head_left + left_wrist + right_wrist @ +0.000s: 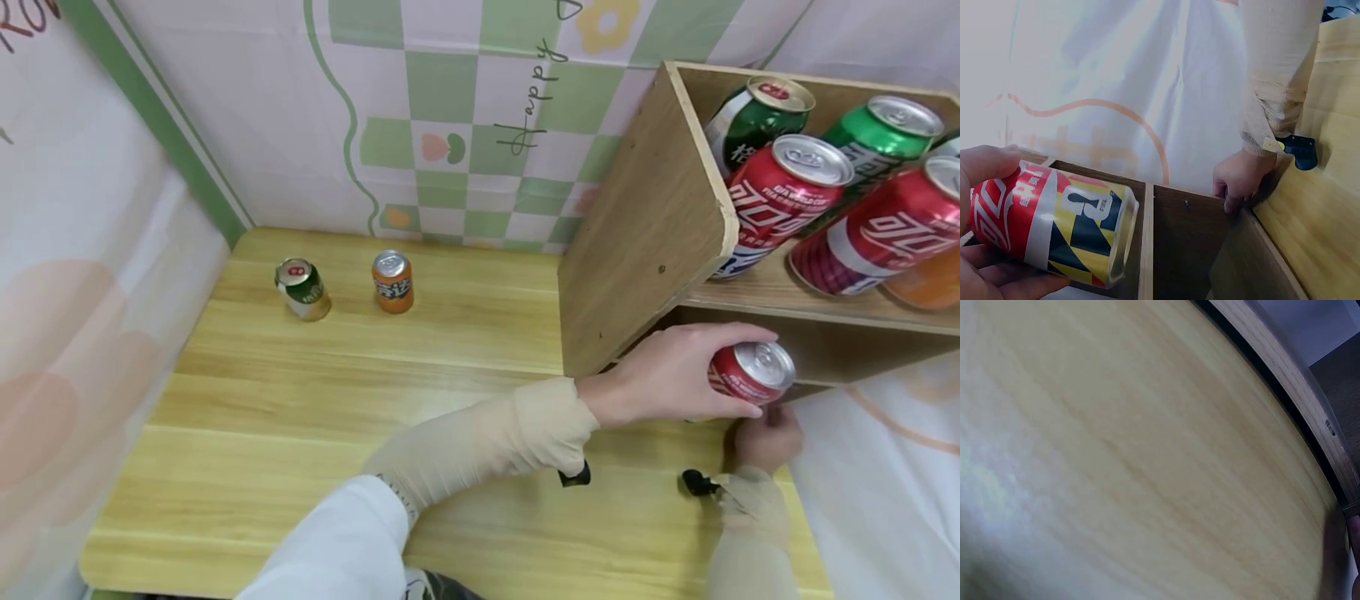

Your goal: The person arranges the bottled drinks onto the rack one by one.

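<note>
My left hand (pixel 671 371) grips a red soda can (pixel 738 375) between thumb and fingers, in front of the lower compartment of a wooden shelf (pixel 645 208). In the left wrist view that soda can (pixel 1054 219) lies tilted on its side, its yellow and black pattern toward the shelf. My right hand (pixel 768 442) is at the shelf's lower right front corner. Its curled fingers pinch the board's edge there, as the left wrist view shows. Only a sliver of the right hand (pixel 1355 550) appears in the right wrist view.
The shelf's upper level holds several cans: a dark green can (pixel 757 125), a green can (pixel 877 137), a red can (pixel 787 192), a larger red can (pixel 877 225) and an orange one (pixel 930 279). A small green can (pixel 303 292) and an orange can (pixel 393 283) stand on the wooden table (pixel 300 433).
</note>
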A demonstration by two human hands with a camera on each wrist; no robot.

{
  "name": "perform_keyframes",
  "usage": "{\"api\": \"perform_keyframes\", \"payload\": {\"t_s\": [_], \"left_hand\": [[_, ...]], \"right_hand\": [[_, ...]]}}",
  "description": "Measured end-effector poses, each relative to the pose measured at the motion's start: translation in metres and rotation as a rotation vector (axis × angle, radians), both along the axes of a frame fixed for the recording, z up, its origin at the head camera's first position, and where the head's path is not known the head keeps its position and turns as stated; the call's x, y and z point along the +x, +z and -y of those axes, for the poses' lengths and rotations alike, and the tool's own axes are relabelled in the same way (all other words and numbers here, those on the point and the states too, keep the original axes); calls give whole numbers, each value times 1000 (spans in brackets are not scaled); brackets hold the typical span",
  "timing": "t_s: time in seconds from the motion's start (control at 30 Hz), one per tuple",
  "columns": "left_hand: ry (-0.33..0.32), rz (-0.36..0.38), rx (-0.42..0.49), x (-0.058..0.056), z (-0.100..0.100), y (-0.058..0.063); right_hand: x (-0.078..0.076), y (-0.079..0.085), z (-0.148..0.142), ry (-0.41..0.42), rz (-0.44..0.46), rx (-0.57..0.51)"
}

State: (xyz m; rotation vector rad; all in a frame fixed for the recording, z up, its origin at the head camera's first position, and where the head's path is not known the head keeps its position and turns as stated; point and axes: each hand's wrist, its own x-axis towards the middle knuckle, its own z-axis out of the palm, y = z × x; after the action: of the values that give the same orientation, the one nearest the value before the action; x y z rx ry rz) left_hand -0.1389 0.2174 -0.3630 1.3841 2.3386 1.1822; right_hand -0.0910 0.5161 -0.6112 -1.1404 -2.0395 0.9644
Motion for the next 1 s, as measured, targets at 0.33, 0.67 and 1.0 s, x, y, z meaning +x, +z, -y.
{"api": "perform_keyframes", "payload": {"t_s": [0.33,0.67,1.0], "left_hand": [[39,68,14,-8,-14,-7],[106,74,-15,-12,-27,-8],[222,42,-14,-13,-38,-17]], "right_hand": [[0,1,-1,38,2,39],[1,1,-1,38,-14,49],[4,6,3,43,-10,6]]}}
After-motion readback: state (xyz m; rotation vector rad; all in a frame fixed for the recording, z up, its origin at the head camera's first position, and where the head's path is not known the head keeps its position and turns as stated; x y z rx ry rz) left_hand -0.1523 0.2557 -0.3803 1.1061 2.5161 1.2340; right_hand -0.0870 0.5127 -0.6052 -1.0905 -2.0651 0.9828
